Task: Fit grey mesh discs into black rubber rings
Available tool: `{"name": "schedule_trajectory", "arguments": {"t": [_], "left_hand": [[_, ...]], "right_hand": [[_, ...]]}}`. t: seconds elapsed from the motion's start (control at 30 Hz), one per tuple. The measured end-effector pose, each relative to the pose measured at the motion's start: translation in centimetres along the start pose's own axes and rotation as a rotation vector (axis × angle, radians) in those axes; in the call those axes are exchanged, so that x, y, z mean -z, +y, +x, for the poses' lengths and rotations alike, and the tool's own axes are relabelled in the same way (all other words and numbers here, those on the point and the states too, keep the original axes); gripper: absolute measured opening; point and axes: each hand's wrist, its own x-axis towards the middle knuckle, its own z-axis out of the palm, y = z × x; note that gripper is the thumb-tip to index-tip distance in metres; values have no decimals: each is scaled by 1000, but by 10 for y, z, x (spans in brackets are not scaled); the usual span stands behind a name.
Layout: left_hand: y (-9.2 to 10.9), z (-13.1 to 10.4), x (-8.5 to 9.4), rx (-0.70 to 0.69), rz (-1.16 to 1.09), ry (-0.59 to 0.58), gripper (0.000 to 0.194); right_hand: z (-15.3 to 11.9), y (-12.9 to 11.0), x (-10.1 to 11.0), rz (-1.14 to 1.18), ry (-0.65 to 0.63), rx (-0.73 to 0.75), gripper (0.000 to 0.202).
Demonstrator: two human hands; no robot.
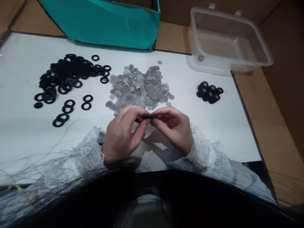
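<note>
Between my two hands, a small flat black ring (150, 117) is pinched nearly edge-on, so its middle does not show. My left hand (125, 129) grips its left side with thumb and forefinger. On its right side, the thumb and fingertips of my right hand (174, 126) close on it. Just beyond the hands lies a spread heap of small grey discs (140, 85). To the left is a pile of black rings (68, 71), with several loose rings (64, 117) nearer me. At the right sits a small stack of black rings with grey centres (209, 91).
A teal box (106, 25) stands along the back edge of the white board (21, 79). At the back right, a clear plastic container (232, 60) rests on its lid (197, 67). Brown cardboard (282, 104) borders the right side.
</note>
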Motion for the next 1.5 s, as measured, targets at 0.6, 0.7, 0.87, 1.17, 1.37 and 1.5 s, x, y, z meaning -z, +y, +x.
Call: {"name": "schedule_trajectory", "arguments": {"t": [0.6,0.7,0.87,1.17,1.37,1.5], "left_hand": [[-4,-2,0,60,-64,-88,10],[-5,-3,-2,58,-71,-106,11],[-5,-1,-3,113,-90,-135,10],[0,-1,-4,251,-204,-130,9],[-1,0,-5,302,-253,-132,4],[-1,0,-4,332,-259,-126,2]], "right_hand": [[-3,-11,7,-272,-79,101,11],[-3,-13,8,-303,-84,106,10],[0,-14,10,-376,-132,114,5],[-2,-12,6,-162,-51,-71,5],[1,-15,7,-87,-94,-176,8],[2,-16,8,-76,-92,-216,12]]}}
